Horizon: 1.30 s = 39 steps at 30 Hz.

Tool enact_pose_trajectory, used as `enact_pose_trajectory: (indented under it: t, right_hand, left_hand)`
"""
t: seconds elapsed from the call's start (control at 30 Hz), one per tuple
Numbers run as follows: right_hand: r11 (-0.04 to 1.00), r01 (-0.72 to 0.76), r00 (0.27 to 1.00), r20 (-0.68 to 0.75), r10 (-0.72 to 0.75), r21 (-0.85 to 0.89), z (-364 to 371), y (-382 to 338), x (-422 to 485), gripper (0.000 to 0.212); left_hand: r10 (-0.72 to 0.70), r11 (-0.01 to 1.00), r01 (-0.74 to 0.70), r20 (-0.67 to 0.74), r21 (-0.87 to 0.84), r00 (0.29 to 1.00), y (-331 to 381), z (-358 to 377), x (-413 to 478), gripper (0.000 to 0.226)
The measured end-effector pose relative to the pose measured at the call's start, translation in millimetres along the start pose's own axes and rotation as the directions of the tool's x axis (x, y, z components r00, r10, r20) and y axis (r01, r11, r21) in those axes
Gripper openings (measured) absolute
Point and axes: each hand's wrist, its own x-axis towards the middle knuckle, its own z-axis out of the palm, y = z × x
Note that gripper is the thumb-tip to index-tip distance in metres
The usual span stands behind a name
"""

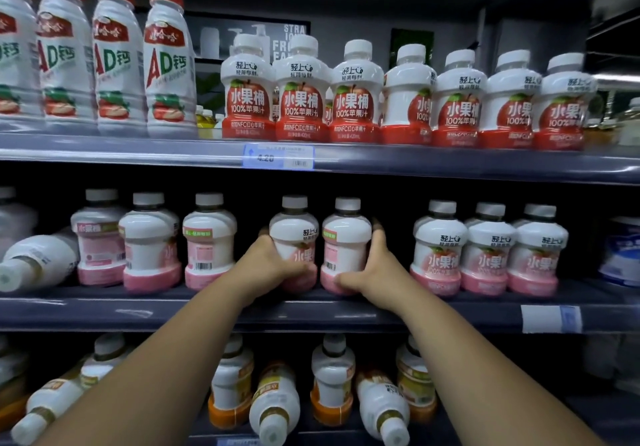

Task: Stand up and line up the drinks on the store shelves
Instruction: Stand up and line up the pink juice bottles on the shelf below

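Note:
On the middle shelf (311, 310) stand pink-based juice bottles with white caps. My left hand (273, 265) grips one upright pink bottle (294, 234) from its left side. My right hand (370, 272) grips the neighbouring upright pink bottle (346, 237) from its right side. The two bottles stand side by side, almost touching. Left of them three pink bottles (152, 241) stand with labels turned different ways, and one bottle (38, 262) lies on its side at the far left. Three aligned pink bottles (488, 251) stand to the right, past a gap.
The top shelf holds red apple juice bottles (353, 95) in a row and tall AD milk bottles (117, 61) at left. On the bottom shelf orange-based bottles (332, 383) stand or lie tipped (273, 407). A price tag (277, 156) sits on the top shelf edge.

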Motion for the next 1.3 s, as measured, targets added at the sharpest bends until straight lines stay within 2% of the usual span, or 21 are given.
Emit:
enact_pose_trajectory:
  t: [0.1, 0.17, 0.23, 0.33, 0.43, 0.5, 0.6, 0.67, 0.73, 0.83, 1.0, 1.3]
  right_hand:
    - [0.997, -0.015, 0.998, -0.057, 0.01, -0.078, -0.8, -1.1, -2.4, 0.132]
    - [0.998, 0.012, 1.0, -0.015, -0.013, -0.068, -0.4, -2.5, -4.8, 0.123]
    - [0.998, 0.018, 1.0, 0.002, -0.018, -0.058, -1.2, -3.2, -6.0, 0.123]
    - [0.991, -0.017, 0.995, -0.097, 0.004, -0.135, 0.0, -3.8, -6.9, 0.127]
    - [0.991, 0.022, 0.998, -0.055, -0.03, -0.135, 5.1, -4.1, -7.9, 0.128]
    - [0.988, 0.011, 0.997, -0.075, -0.023, -0.151, 5.1, -3.9, -7.8, 0.13]
    - [0.968, -0.011, 0.988, -0.151, -0.028, -0.251, 6.0, -3.8, -10.1, 0.134]
    - [0.96, 0.052, 0.984, -0.151, -0.096, -0.275, 8.2, -3.4, -13.9, 0.137]
    - [0.94, 0.149, 0.969, -0.145, -0.202, -0.308, 10.4, -1.4, -18.8, 0.131]
    - [0.896, 0.228, 0.945, -0.134, -0.297, -0.382, 13.1, 3.4, -22.6, 0.116]
    - [0.882, 0.23, 0.939, -0.145, -0.312, -0.411, 11.5, 5.4, -22.5, 0.112]
    - [0.922, 0.189, 0.943, -0.201, -0.267, -0.337, -9.8, 17.9, -31.6, 0.106]
  left_hand:
    - [-0.003, 0.999, 0.007, -0.082, 0.045, 0.997, -3.7, -0.8, 1.1, 0.083]
    - [-0.019, 0.999, 0.023, -0.14, 0.032, 0.99, -3.6, -0.9, 0.1, 0.082]
    - [-0.035, 0.999, 0.035, -0.09, -0.002, 0.995, -5.4, -1.4, 1.8, 0.078]
    - [-0.048, 0.996, 0.049, -0.024, 0.073, 0.999, -10.5, -0.7, 3.0, 0.085]
    - [-0.049, 0.986, 0.063, -0.093, 0.157, 0.994, -9.7, -1.6, 0.3, 0.092]
    - [-0.022, 0.986, 0.041, -0.12, 0.159, 0.993, -3.3, -1.1, -5.9, 0.09]
    - [0.0, 0.994, 0.008, -0.072, 0.108, 0.997, 3.1, -1.5, -11.9, 0.093]
    - [0.057, 0.986, -0.042, -0.092, 0.159, 0.994, 6.8, 0.5, -15.8, 0.111]
    - [0.136, 0.952, -0.095, -0.122, 0.291, 0.983, 12.2, 3.5, -24.0, 0.131]
    - [0.252, 0.883, -0.183, -0.106, 0.433, 0.962, 13.1, 6.2, -33.7, 0.124]
    - [0.215, 0.931, -0.158, -0.142, 0.329, 0.966, 21.3, 2.2, -34.8, 0.127]
    - [0.191, 0.941, -0.15, -0.108, 0.302, 0.976, 33.3, 19.0, -30.9, 0.113]
